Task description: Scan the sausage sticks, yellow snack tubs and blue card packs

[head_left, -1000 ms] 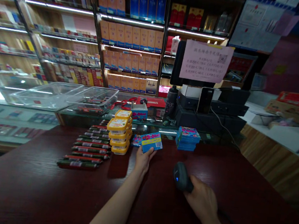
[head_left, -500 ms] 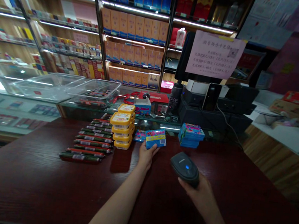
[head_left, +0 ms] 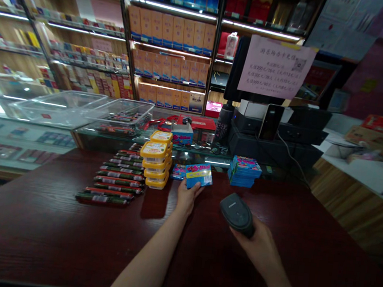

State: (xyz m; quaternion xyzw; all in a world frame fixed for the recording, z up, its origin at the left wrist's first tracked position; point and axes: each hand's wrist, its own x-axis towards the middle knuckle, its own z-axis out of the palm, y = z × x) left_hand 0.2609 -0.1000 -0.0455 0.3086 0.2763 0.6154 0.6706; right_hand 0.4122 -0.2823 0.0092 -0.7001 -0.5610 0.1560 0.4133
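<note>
My left hand [head_left: 187, 195] grips a small blue packet [head_left: 199, 174] with a yellow label, held upright over the dark red counter [head_left: 62, 230]. My right hand [head_left: 257, 245] is closed round the handle of a black barcode scanner [head_left: 237, 213], whose head points toward the packet. Another blue packet [head_left: 178, 171] lies flat just left of the held one. A stack of the same blue packets [head_left: 244, 171] sits to the right, behind the scanner.
A stack of yellow tubs [head_left: 154, 164] and a row of several red-and-green sticks [head_left: 115, 181] stand left of my hands. A till with a monitor and paper notice [head_left: 274, 67] is behind, clear trays [head_left: 77, 108] on the glass case to the left, and stocked shelves beyond.
The scanner has risen from the counter and tilted toward the packet; its blue light no longer shows. My left hand holds the packet in much the same spot.
</note>
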